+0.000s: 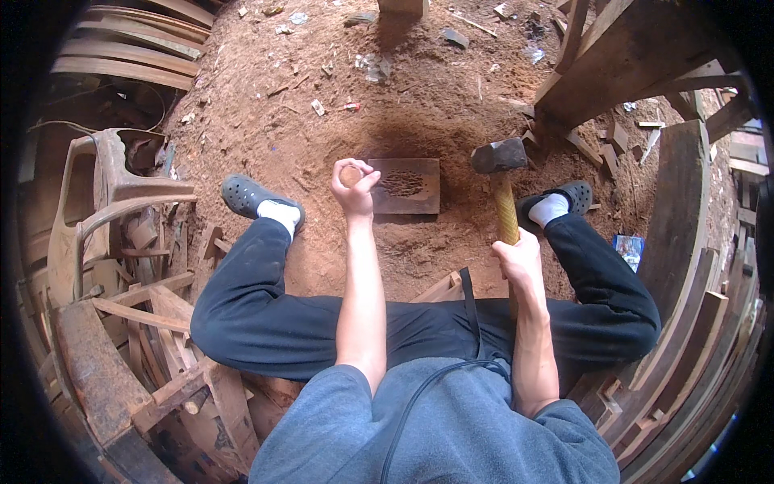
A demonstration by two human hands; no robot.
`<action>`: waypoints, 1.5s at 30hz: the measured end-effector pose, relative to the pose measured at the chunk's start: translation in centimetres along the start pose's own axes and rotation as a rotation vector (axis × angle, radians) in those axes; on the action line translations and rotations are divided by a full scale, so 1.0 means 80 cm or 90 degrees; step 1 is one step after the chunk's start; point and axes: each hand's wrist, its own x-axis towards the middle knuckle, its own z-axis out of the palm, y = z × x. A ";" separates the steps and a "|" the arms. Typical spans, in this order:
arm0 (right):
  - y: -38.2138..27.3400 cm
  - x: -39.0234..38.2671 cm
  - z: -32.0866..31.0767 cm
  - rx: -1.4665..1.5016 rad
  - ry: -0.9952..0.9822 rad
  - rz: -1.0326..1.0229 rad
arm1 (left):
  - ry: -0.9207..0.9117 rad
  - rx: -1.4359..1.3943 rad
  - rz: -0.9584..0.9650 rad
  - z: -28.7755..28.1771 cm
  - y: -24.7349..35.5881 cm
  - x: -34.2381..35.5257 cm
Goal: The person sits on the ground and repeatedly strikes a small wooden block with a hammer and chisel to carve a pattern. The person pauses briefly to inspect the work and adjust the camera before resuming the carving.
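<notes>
My left hand [355, 189] is closed round an upright wooden tool handle [350, 175]; only its round top end shows, and whatever lies below the fist is hidden. Just right of that fist, a wooden block [427, 206] rests on the ground between my feet, with a rough, chipped hollow in its upper face. My right hand [520, 258] grips a hammer by its yellow patterned handle. The dark, heavy hammer head [500, 156] is raised to the right of the block, apart from it.
Sawdust and wood chips cover the ground [266, 105], with scattered scraps. A worn plastic chair [113, 194] and a heap of offcuts [161, 323] stand at my left. Stacked boards [677, 234] and a thick timber frame [613, 64] flank my right. My feet are spread either side.
</notes>
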 end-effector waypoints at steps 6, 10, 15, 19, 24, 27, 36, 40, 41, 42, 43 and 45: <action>0.003 0.003 0.002 -0.034 0.011 0.011 | 0.009 0.042 -0.004 -0.012 -0.006 -0.001; 0.005 0.005 0.003 -0.029 0.005 -0.003 | -0.019 0.060 0.011 -0.010 -0.013 -0.005; 0.008 0.006 0.007 -0.010 -0.006 -0.058 | -0.057 0.068 0.000 -0.007 -0.016 -0.013; 0.006 0.005 0.006 -0.033 -0.004 -0.048 | -0.068 0.093 -0.018 -0.007 -0.016 -0.016; -0.001 0.003 0.003 -0.048 -0.007 0.017 | -0.077 0.076 -0.007 -0.010 -0.017 -0.017; -0.004 0.001 0.005 -0.053 -0.006 0.023 | -0.075 0.061 -0.007 -0.011 -0.018 -0.017; -0.001 0.002 0.007 -0.069 -0.013 0.021 | -0.088 0.119 0.033 -0.014 -0.021 -0.016; -0.001 0.002 0.007 -0.067 -0.012 -0.006 | -0.082 0.127 0.033 -0.012 -0.019 -0.017; 0.000 0.002 0.007 -0.064 -0.013 -0.003 | -0.085 0.127 0.031 -0.011 -0.019 -0.017; 0.000 0.002 0.007 -0.063 -0.018 0.016 | -0.088 0.128 0.030 -0.010 -0.018 -0.017; 0.000 0.003 0.007 -0.064 -0.013 -0.001 | -0.088 0.132 0.023 -0.010 -0.018 -0.017; 0.001 0.003 0.007 -0.074 -0.015 0.013 | -0.111 0.098 -0.001 -0.010 -0.016 -0.016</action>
